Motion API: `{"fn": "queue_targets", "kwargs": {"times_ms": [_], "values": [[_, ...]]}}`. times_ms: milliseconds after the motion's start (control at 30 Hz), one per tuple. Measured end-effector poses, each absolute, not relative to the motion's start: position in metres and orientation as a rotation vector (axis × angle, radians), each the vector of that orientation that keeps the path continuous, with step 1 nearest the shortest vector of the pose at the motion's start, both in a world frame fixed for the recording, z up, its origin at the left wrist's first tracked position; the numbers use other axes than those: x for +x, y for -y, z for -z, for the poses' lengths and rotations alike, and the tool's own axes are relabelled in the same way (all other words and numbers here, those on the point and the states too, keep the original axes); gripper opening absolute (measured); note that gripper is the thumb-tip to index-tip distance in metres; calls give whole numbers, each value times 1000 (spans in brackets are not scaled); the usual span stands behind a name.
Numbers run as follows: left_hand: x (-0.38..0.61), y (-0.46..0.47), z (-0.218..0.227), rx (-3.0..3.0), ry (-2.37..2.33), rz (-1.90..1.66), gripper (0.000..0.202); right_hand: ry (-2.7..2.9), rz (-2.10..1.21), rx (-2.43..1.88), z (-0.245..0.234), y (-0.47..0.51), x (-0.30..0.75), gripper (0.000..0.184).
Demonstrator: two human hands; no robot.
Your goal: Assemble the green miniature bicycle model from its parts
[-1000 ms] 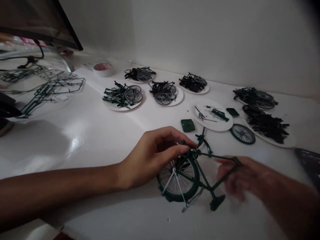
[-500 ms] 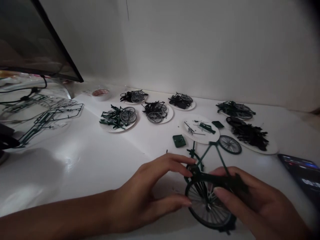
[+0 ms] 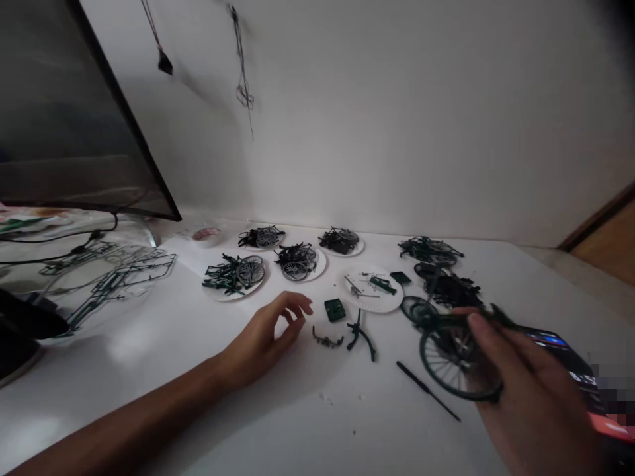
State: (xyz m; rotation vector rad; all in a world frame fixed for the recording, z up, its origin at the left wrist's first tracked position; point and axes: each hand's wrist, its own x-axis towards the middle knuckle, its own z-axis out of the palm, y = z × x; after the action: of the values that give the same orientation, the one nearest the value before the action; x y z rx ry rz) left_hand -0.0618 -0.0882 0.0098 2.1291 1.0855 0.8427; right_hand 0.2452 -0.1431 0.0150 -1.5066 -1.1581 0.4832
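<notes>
My right hand (image 3: 526, 383) grips a model bicycle frame with a spoked wheel (image 3: 446, 363), held up over the right side of the table. My left hand (image 3: 268, 337) holds nothing; its fingers are apart and curved above the white surface. Just right of its fingertips lie a small curved part (image 3: 327, 340) and a square green part (image 3: 335, 309). A dark green forked part (image 3: 361, 336) rests a little farther right. Below the held wheel is a thin dark rod (image 3: 427, 390), perhaps a small screwdriver.
A paper plate (image 3: 391, 301) holds small loose parts. Several more plates with model bicycle parts (image 3: 233, 274) stand toward the wall. Green plastic part frames (image 3: 124, 281) lie left, below a monitor (image 3: 74, 119). A phone (image 3: 570, 363) is beside my right hand.
My left hand has left the model bicycle and moved left, its fingers now free. The right hand has shifted right with the bicycle. The view has tilted up.
</notes>
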Motion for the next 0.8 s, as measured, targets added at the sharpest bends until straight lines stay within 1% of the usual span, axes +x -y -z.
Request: {"fn": "queue_targets", "kwargs": {"times_ms": [100, 133, 367, 500, 600, 700, 800], "values": [[-66, 77, -7, 2198, -1163, -862, 18, 1176, -348, -1503, -19, 140, 262, 46], [-66, 76, -6, 2221, -1175, -857, 18, 1185, -336, -1488, -21, 139, 264, 47], [-48, 99, -9, 2518, -1088, -792, 22, 1113, -517, -1377, -21, 138, 243, 34], [-17, 108, -6, 2766, -1132, -695, 30, 1085, -676, -1340, -13, 139, 231, 36], [7, 96, 3, 2843, -1106, -679, 30, 1095, -814, -1337, -10, 137, 229, 39], [17, 81, 11, 2861, -1050, -752, 19, 1091, -883, -1365, -9, 133, 232, 42], [7, 75, 10, 2821, -979, -942, 11, 1077, -884, -1416, -8, 130, 236, 46]]}}
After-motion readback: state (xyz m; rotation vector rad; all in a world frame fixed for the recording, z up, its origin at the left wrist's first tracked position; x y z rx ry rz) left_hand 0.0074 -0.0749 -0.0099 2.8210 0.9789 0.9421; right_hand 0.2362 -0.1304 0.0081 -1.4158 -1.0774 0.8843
